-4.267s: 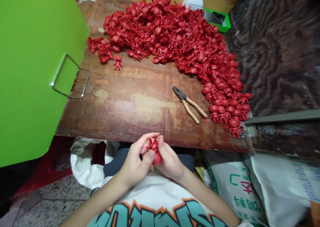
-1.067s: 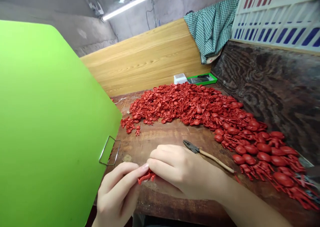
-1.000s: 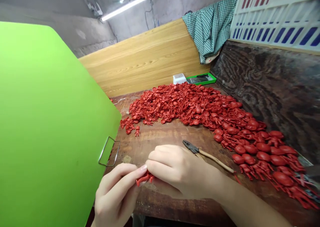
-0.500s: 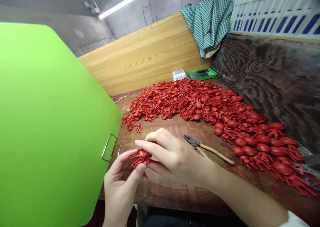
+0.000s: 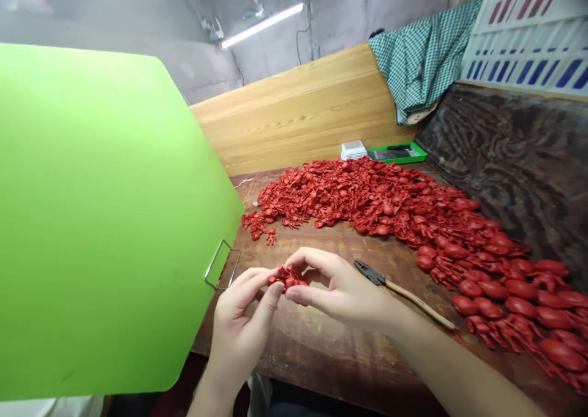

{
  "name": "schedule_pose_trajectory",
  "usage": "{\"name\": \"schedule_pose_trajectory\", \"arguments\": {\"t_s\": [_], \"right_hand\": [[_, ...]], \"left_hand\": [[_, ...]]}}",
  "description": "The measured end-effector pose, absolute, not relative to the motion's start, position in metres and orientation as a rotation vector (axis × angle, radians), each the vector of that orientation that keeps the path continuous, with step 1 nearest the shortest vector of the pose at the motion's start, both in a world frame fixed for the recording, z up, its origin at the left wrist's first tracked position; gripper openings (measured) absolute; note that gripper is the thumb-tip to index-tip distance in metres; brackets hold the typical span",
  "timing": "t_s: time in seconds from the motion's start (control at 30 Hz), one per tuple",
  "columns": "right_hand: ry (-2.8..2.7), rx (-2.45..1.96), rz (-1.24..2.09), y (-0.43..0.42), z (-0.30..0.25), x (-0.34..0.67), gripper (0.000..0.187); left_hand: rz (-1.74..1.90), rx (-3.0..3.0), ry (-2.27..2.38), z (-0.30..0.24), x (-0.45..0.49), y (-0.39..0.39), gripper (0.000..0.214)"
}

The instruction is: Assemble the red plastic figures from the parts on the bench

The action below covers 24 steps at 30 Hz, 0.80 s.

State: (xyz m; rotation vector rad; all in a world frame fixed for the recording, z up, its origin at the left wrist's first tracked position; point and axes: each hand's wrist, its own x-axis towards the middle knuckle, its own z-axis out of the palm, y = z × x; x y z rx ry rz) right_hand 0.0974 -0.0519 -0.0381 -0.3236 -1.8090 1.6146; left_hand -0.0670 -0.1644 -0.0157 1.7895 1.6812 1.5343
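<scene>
Between my two hands, above the brown tabletop, is a small red figure point(image 5: 290, 277) with thin limbs. My left hand point(image 5: 248, 310) pinches its left side between thumb and fingers. On the right side, the thumb and fingers of my right hand point(image 5: 328, 285) close on the same figure and hide part of it. A pair of pliers point(image 5: 370, 273) with tan handles lies on the table just beyond my right wrist. Past my hands spreads a large heap of similar red figures point(image 5: 342, 190), with one small figure point(image 5: 271, 236) lying apart at its near left edge.
A big green panel point(image 5: 110, 221) with a wire handle point(image 5: 222, 264) stands at the left. Behind the heap are a white box point(image 5: 353, 150) and a green tray point(image 5: 404, 158). A checked cloth point(image 5: 425, 62) hangs over the wooden board; a white basket point(image 5: 528, 43) stands upper right.
The figure has been turned in my hands, its limbs now pointing differently. My right hand has moved from over it to its right side. The whole view has shifted.
</scene>
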Motion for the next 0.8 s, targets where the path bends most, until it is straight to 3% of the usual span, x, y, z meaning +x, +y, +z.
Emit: {"name": "schedule_pose_trajectory", "arguments": {"t_s": [0.2,0.33,0.47,0.53,0.67,0.8], "right_hand": [[-1.732,-0.102,1.898,-0.055,-0.04,0.101,0.047],[-1.744,0.028,1.704,-0.063,-0.037,0.106,0.045],[-1.745,-0.014,1.409,-0.075,-0.027,0.109,0.058],[-1.707,-0.008,1.288,-0.079,-0.022,0.11,0.06],[-1.628,-0.047,1.185,-0.079,-0.021,0.116,0.048],[-1.506,-0.134,1.307,-0.072,-0.03,0.121,0.054]], "left_hand": [[1.533,2.089,1.653,-0.006,-0.071,-0.16,0.024],[1.478,2.06,1.523,-0.004,-0.062,-0.162,0.028],[1.466,1.961,1.261,-0.004,-0.038,-0.159,0.083],[1.467,1.965,1.168,-0.001,-0.024,-0.153,0.097],[1.418,2.037,1.221,0.01,0.001,-0.136,0.061],[1.533,2.136,1.264,0.017,0.017,-0.119,0.029]]}}
